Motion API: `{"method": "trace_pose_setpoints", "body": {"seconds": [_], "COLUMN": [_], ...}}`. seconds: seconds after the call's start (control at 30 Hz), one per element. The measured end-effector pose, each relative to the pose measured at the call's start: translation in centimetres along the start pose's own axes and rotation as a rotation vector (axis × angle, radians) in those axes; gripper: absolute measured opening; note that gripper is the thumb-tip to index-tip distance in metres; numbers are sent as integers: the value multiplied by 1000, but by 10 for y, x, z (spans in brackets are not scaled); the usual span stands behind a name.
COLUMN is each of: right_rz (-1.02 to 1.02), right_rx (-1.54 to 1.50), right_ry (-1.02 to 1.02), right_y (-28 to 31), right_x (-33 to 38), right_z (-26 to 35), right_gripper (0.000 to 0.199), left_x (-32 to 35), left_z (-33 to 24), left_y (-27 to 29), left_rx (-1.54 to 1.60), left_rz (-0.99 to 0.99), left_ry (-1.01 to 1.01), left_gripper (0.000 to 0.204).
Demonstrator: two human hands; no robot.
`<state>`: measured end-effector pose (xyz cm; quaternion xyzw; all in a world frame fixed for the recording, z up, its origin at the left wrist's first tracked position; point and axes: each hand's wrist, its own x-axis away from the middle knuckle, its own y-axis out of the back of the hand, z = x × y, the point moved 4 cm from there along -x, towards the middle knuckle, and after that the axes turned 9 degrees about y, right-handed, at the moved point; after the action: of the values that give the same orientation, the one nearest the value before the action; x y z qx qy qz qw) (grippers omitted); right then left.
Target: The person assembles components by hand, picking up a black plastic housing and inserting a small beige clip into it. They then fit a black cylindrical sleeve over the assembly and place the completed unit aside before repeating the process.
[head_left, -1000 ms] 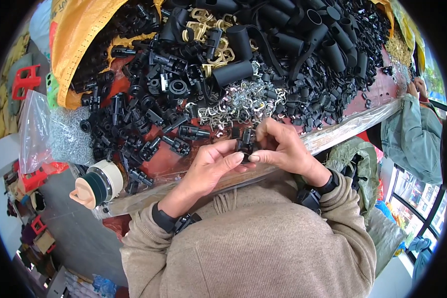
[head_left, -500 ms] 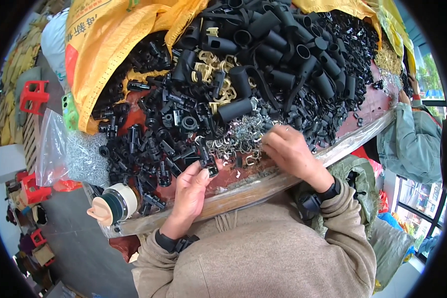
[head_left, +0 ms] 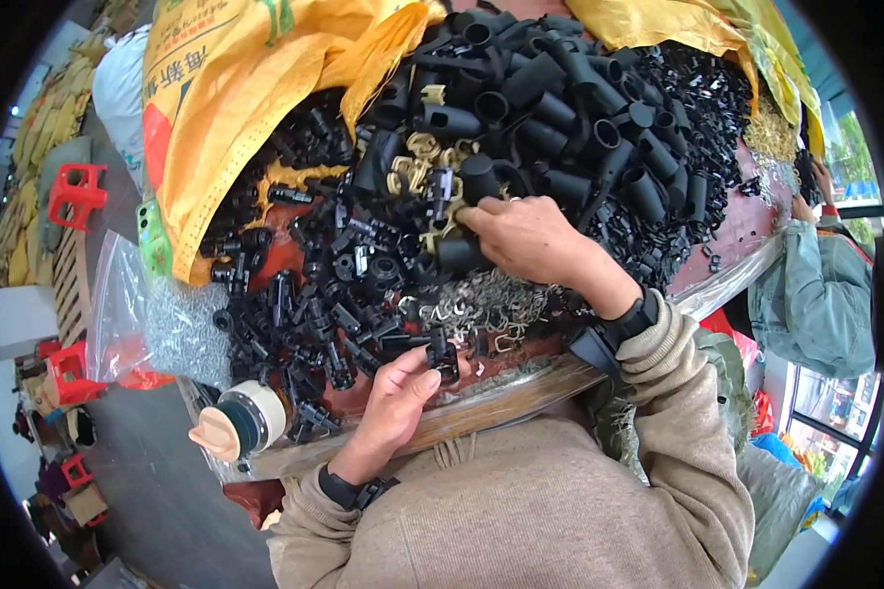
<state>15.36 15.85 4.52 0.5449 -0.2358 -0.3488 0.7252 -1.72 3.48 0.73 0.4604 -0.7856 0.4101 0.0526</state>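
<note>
My left hand (head_left: 395, 404), near the table's front edge, pinches a small black plastic fitting (head_left: 444, 355) between thumb and fingers. My right hand (head_left: 542, 241) reaches over the heap, its fingers bent down against the beige plastic clips (head_left: 412, 175); its fingertips are partly hidden, so what they grip cannot be made out. Just in front of that hand lies a black tube (head_left: 459, 255). Bent metal clips and springs (head_left: 491, 304) are spread between my two hands. Left of them is a pile of black fittings (head_left: 334, 285).
More black tubes (head_left: 560, 88) are heaped at the back, beside a yellow woven sack (head_left: 216, 118). A beige-lidded bottle (head_left: 250, 422) stands at the left corner near a plastic bag of screws (head_left: 189, 329). A co-worker's green sleeve (head_left: 810, 294) is at the right.
My right hand has left the metal clips and moved away from me, up to the beige clips. My left hand still holds the black fitting, slightly lower and further right in view.
</note>
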Motion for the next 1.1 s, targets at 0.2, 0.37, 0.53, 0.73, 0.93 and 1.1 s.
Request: {"method": "trace_pose_setpoints", "body": {"seconds": [0.2, 0.37, 0.53, 0.73, 0.93, 1.1], "right_rz": [-157, -252, -115, -535, -628, -330], "right_rx": [-151, -181, -203, -195, -1018, -2008], "right_ry": [-76, -108, -140, -76, -185, -446], "right_y": [-12, -2, -17, -5, -12, -30], "right_x": [10, 11, -2, 16, 61, 98], "right_z": [-14, -1, -4, -3, 2, 44], "right_gripper": [22, 21, 17, 14, 12, 19], "left_x": [-2, 1, -5, -3, -7, -20], "left_z": [0, 7, 11, 8, 0, -10], "left_y": [-3, -3, -8, -10, -19, -36], "left_rx": [0, 24, 19, 2, 9, -39], "left_rz": [41, -34, -19, -54, -95, 50], "left_ry": [2, -2, 5, -18, -44, -103], "left_gripper": [42, 37, 42, 45, 46, 39]}}
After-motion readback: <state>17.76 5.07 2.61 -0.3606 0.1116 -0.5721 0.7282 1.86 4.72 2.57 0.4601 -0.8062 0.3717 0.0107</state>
